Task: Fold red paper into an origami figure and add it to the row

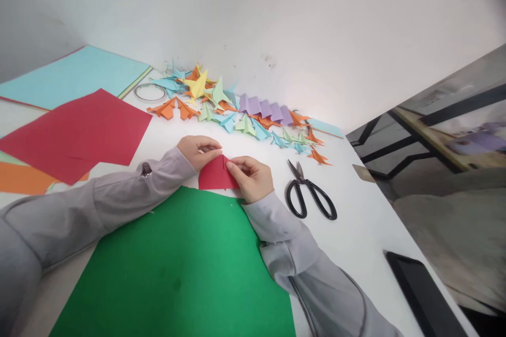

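Observation:
A small folded piece of red paper point(215, 176) lies on the white table just beyond a large green sheet point(177, 258). My left hand point(200, 152) pinches its top left edge, fingers bent together. From the other side, my right hand point(251, 176) grips the right edge between thumb and fingers. A crease or flap shows near the paper's top point, between the two hands. Part of its right side is hidden behind my right thumb and fingers.
Black-handled scissors point(302, 184) lie right of my hands, with a dark phone-like device point(425, 289) nearer the table edge. Folded paper figures point(227, 108) line the wall. A tape roll point(150, 92), red sheets point(85, 131) and blue sheets point(75, 76) lie left.

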A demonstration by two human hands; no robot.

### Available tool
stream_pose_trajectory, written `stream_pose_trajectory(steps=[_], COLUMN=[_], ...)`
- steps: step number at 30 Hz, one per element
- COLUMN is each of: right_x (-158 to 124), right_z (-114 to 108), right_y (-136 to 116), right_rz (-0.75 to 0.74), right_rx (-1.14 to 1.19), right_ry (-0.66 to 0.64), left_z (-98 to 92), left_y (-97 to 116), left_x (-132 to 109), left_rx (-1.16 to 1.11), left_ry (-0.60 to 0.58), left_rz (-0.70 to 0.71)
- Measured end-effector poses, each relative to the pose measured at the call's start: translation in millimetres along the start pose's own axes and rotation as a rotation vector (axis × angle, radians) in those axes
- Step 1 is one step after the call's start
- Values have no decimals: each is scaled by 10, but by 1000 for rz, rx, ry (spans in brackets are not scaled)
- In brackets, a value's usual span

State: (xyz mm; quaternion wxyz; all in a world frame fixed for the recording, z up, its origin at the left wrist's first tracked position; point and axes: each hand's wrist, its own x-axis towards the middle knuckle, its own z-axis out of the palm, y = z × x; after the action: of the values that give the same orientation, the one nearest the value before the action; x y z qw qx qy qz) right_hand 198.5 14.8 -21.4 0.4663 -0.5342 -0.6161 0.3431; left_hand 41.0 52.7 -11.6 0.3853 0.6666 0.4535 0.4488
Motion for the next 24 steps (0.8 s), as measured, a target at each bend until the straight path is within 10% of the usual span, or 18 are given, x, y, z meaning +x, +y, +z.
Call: stream_pose_trajectory(steps=[8,16,24], right_x=[2,72,68], right_z=[-72,-145,-146], right_y=[-19,99,11], right_rz=[-262,-240,-118], right_rx=[-423,-604,-128], right_ry=[24,38,41], left_z=[-27,-42,-74], left_y=[-134,-107,-91], left_x=[-56,-41,-4], left_rx=[533,577,376], left_ry=[-165,-273,-179], left_rz=[625,586,386])
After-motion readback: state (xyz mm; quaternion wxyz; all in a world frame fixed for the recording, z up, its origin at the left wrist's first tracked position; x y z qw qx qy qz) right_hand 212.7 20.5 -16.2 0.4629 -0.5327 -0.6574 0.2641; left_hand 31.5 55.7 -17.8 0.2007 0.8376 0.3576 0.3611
